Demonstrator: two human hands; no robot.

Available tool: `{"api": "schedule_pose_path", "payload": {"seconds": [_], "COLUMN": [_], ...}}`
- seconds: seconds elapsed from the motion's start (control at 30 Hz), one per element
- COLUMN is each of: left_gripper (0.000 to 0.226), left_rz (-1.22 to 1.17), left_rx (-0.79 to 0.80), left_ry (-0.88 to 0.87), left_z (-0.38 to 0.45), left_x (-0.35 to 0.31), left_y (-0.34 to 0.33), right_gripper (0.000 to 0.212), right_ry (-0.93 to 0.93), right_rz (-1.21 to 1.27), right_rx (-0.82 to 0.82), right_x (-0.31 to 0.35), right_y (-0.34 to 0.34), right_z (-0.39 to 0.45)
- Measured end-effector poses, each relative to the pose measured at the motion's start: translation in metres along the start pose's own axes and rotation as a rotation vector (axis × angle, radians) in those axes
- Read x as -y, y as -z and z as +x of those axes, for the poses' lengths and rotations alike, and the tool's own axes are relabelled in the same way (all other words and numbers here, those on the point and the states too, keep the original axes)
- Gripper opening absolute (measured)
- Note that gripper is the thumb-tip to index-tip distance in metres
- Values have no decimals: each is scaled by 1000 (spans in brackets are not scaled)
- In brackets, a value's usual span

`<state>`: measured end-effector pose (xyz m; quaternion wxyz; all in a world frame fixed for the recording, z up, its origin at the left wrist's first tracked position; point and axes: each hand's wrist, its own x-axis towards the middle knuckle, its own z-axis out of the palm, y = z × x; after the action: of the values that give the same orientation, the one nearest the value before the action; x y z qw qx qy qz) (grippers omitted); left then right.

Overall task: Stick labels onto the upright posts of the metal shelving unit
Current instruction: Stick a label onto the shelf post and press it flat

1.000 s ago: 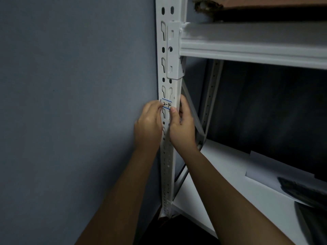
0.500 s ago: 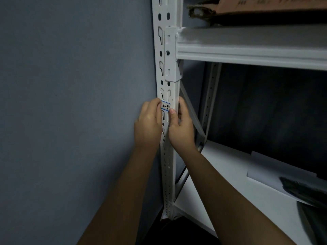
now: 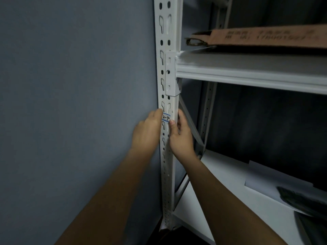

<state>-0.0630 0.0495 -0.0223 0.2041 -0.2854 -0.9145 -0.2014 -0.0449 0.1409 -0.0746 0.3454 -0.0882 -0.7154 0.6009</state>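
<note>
1. A plain blue-grey painted wall [image 3: 70, 103] filled the left of the view, with the shelving unit standing just beside it.
2. The left hand [image 3: 146, 131] reached up from the lower left on an extended forearm, back of the hand toward the camera. Its fingers were curled against the left edge of the post, fingertips touching the left end of the label. Whether they pinched the label or merely pressed it could not be determined.
3. The white perforated metal upright post [image 3: 167, 59] ran vertically through the frame, with keyhole slots and round holes along its face.
4. The small white paper label with blue edge lines and handwritten "2-4" [image 3: 166, 118] lay across the front face of the post, below the shelf bracket, between the two hands.
5. The right hand [image 3: 180, 137] rose from the lower right, wrapped round the right side of the post. Its thumb pressed on the post face at the lower right corner of the label; the fingers curled behind the post edge, gripping it.
6. A white metal shelf beam [image 3: 247, 75] joined the post above the hands and carried a flat brown cardboard box [image 3: 265, 37].
7. The white lower shelf board [image 3: 221, 191] held a white paper sheet [image 3: 265, 181] and a dark object [image 3: 300, 198], indistinct.
</note>
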Motion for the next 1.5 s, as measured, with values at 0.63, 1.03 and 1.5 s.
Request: {"api": "schedule_pose_path", "payload": {"seconds": [0.63,1.03,1.5], "left_gripper": [21,27,21], "left_rz": [-401,-224,189], "left_rx": [-271,-213,95], "left_ry": [144,69,15], "left_z": [-1,-3,-3], "left_x": [-2,-1,2], "left_y": [-15,-10,-2], "right_gripper": [40,43,42], "right_ry": [40,11,6], "right_rz": [1,49,28], "right_rx": [80,87,56], "right_x": [12,2,7], "right_y": [11,12,8], "right_z": [-3,0,-3]}}
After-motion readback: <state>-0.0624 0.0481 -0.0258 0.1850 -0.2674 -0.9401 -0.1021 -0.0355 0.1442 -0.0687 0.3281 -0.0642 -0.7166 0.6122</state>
